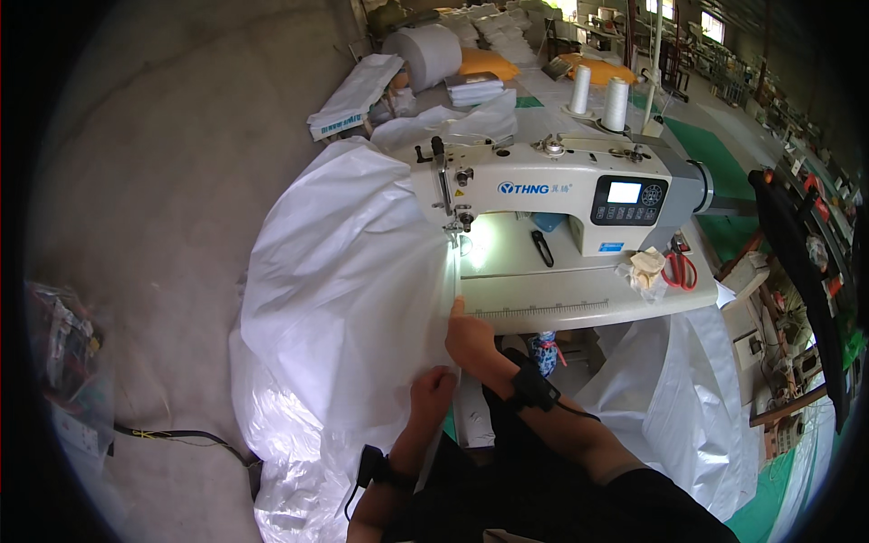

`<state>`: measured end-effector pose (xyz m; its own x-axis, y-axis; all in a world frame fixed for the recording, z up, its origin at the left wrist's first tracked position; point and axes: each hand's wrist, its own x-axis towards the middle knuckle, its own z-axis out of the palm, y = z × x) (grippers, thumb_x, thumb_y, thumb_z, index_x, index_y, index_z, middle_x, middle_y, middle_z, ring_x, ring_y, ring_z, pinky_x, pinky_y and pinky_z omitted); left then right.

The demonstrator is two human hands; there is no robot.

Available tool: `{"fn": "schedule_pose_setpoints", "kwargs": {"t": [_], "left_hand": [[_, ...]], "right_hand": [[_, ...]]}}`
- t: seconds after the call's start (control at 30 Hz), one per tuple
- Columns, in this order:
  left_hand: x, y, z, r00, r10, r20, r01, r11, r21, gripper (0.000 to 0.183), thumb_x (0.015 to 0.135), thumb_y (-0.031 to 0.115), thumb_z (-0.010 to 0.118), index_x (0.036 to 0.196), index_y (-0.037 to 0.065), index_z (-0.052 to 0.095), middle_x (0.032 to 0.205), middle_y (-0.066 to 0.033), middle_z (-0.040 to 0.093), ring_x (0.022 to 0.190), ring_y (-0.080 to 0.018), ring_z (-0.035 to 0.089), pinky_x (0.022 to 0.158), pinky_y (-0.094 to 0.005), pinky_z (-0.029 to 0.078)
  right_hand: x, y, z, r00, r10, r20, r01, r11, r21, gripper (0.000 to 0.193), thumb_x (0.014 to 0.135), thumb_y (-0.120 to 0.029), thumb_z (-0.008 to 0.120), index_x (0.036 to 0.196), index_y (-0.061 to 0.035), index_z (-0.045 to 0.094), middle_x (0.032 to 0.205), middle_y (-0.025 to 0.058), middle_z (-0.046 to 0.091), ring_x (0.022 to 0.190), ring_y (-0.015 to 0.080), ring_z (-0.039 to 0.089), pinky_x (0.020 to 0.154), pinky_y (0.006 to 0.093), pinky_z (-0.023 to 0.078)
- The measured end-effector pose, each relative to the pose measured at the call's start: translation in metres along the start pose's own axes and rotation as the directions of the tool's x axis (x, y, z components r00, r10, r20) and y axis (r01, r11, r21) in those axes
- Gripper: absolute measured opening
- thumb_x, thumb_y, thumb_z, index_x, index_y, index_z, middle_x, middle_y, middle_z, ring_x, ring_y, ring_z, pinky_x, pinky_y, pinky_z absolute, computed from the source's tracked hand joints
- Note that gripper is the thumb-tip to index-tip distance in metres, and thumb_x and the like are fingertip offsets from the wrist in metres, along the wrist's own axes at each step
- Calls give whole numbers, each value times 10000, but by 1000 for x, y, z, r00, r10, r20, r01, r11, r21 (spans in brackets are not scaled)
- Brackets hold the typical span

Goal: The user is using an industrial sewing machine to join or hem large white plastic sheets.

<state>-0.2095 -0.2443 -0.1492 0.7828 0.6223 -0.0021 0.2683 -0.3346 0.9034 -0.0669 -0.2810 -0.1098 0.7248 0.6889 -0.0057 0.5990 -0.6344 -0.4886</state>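
A large white plastic-looking sheet (335, 262) drapes over the left end of the sewing machine (543, 185) and hangs down toward the floor. Its right edge runs up under the lit needle area (455, 240). My right hand (468, 342) is at that edge, just in front of the machine bed; its index finger points forward along the sheet and the other fingers are curled in. Nearer my body, my left hand (433, 393) is closed on the same edge. The fingertips of both hands are partly hidden by the sheet and the hands themselves.
On the machine bed lie a black thread snipper (542, 248), red-handled scissors (680, 270) and a crumpled beige scrap (646, 267). Two white thread cones (615, 104) stand behind. More white sheeting (674, 389) hangs at right. A black cable (181, 434) crosses the floor at left.
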Motion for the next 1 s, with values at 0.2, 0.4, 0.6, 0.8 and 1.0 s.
{"fn": "schedule_pose_setpoints", "kwargs": {"t": [0.2, 0.4, 0.6, 0.8, 1.0], "left_hand": [[31, 15, 7, 995, -72, 68, 85, 975, -207, 265, 846, 183, 537, 983, -18, 644, 832, -153, 660, 791, -181, 628, 741, -302, 464], [29, 18, -8, 988, -132, 85, 140, 984, -107, 290, 848, 189, 557, 1025, -26, 636, 874, -153, 654, 832, -262, 630, 758, -315, 466], [40, 18, -48, 847, 439, -302, -174, 763, 622, 558, 798, 225, 645, 1299, 58, 464, 1145, -181, 541, 1043, -341, 533, 854, -420, 423], [85, -18, -90, 776, 591, -220, -207, 568, 796, 615, 779, 294, 676, 1317, 89, 459, 1283, -202, 451, 1147, -366, 462, 937, -477, 351], [141, -28, -117, 811, 580, -79, -293, 519, 803, 561, 764, 275, 689, 1272, 113, 514, 1314, -201, 445, 1163, -355, 460, 940, -475, 359]], "right_hand": [[1, 6, 1, 1000, 13, 5, -13, 998, 58, 685, 769, -72, 518, 1334, 183, 227, 793, 247, 650, 744, 349, 666, 670, 412, 525], [1, 2, 3, 1000, 18, -1, -18, 997, 72, 662, 780, -68, 500, 1340, 164, 235, 800, 252, 649, 744, 366, 661, 675, 424, 523], [1, 3, -1, 1000, 11, -15, -11, 1000, 9, 626, 798, -76, 495, 1333, 152, 264, 779, 231, 654, 714, 351, 665, 657, 421, 528], [18, -1, 4, 995, -64, -79, 44, 972, -229, 560, 788, -105, 545, 1277, 126, 396, 732, 139, 666, 664, 257, 677, 572, 348, 529], [47, 13, 2, 982, -118, -150, 61, 938, -341, 498, 774, -118, 577, 1202, 122, 496, 670, 72, 662, 584, 189, 658, 491, 293, 490]]}}
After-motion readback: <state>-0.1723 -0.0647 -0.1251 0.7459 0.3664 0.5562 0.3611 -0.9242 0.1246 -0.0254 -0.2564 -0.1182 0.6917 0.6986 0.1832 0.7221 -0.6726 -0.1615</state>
